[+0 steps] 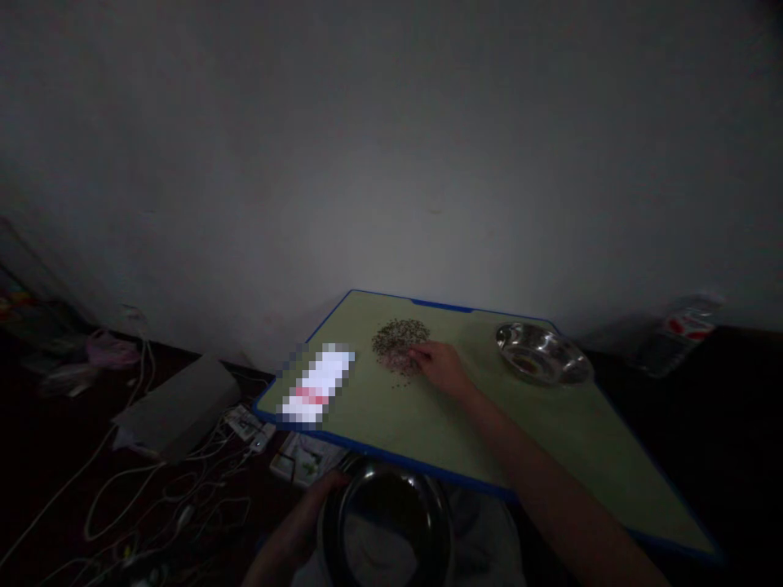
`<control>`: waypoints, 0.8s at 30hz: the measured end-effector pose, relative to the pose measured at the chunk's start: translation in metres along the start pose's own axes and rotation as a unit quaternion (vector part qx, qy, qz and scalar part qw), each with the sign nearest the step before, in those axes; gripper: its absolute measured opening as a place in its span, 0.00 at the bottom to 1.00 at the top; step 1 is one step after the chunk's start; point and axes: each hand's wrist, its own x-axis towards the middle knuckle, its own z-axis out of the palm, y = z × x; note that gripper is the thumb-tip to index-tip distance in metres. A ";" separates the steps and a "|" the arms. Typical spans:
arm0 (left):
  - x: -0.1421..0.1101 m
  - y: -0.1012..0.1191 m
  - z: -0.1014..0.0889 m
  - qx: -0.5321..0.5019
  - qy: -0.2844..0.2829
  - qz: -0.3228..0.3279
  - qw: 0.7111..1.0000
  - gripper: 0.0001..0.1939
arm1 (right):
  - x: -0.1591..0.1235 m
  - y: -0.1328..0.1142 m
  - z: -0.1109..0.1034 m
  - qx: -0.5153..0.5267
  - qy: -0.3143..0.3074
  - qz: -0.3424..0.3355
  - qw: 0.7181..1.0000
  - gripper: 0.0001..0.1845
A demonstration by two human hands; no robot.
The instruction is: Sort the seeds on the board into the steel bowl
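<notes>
Lying at and just left of the right hand: a loose scatter of small dark grains, denser on the side away from the wearer, with a few strays nearer. Right hand palm down, fingers bunched, tips at the right-hand margin of the scatter. Too dim to tell whether the tips meet or pinch a grain. Substrate: pale green tabletop with blue edging, extending to all sides of this hand.

Left hand lower, nearer the wearer and to the left of the right hand, at the left rim of a metal bowl. Fingers mostly hidden and in shadow; cannot tell how tightly they close. This bowl sits just right of the left hand, in front of the near table edge.

Second metal bowl, shiny: right of the right hand, well apart from it, by the right table edge. Left of the right hand, past the grains: a bright pixelated panel with a red band. Farther right, off the table: a blurred clear bottle, red on its label. Left of the left hand: tangled cables and a grey box.
</notes>
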 end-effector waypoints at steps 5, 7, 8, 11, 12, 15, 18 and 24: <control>0.001 0.000 0.002 -0.008 -0.003 0.006 1.000 0.09 | -0.001 -0.002 0.000 0.018 -0.021 -0.006 1.000 0.15; 0.000 0.001 0.002 -0.011 0.000 0.011 1.000 0.08 | -0.002 -0.003 -0.002 0.033 -0.025 -0.009 0.999 0.15; -0.001 0.001 0.002 -0.011 0.003 0.014 1.000 0.08 | -0.002 -0.003 -0.002 0.040 -0.026 -0.010 0.999 0.15; -0.002 0.002 0.002 -0.013 0.007 0.023 1.000 0.08 | -0.002 -0.004 -0.004 0.056 -0.035 -0.012 0.998 0.15; -0.002 0.002 0.002 -0.014 0.005 0.024 1.000 0.07 | -0.001 -0.004 -0.005 0.061 -0.040 -0.011 0.997 0.15; -0.002 0.003 0.002 -0.019 -0.003 0.019 1.000 0.08 | -0.001 -0.004 -0.005 0.068 -0.040 0.002 0.997 0.15; -0.001 0.003 0.004 -0.022 -0.007 0.010 1.000 0.10 | 0.000 -0.004 -0.004 0.058 -0.022 0.012 0.998 0.15; -0.002 0.005 0.005 -0.027 -0.015 0.001 1.000 0.10 | -0.002 -0.004 -0.004 0.062 -0.047 -0.007 0.997 0.14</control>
